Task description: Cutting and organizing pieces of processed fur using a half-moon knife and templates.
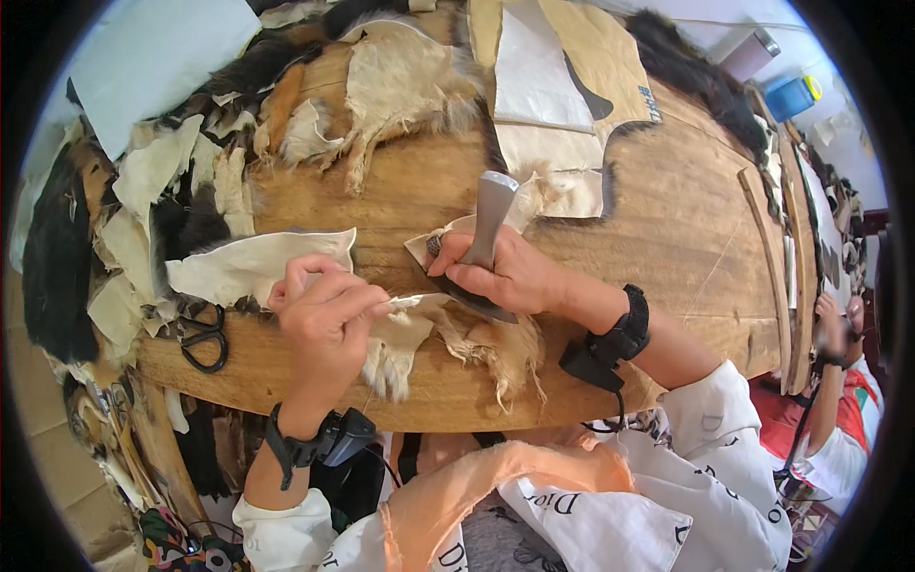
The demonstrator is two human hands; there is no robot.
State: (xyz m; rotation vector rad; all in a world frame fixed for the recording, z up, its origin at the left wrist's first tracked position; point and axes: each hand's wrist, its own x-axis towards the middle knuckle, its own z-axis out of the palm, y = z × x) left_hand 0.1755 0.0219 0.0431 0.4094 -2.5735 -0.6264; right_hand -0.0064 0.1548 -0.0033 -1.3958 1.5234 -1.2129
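A metal knife with a thick grey handle [492, 214] and a broad curved blade stands upright in my right hand [515, 275], whose fingers are wrapped low around it. Its blade meets the edge of a pale, furry scrap of pelt [396, 345] near the table's front. My left hand [329, 319] pinches the left end of that scrap between thumb and finger. Just left of it lies a cream pelt strip [262, 269], skin side up, partly behind my fingers. Another pale furry piece [567, 195] lies beyond my right hand.
Black-handled scissors [204, 345] lie at the table's left. Pelts [400, 81] and dark fur scraps crowd the left and back. A brown paper pattern [605, 52] lies at the back, and a blue jar [791, 97] stands far right. Another person's hand [832, 326] shows at the right.
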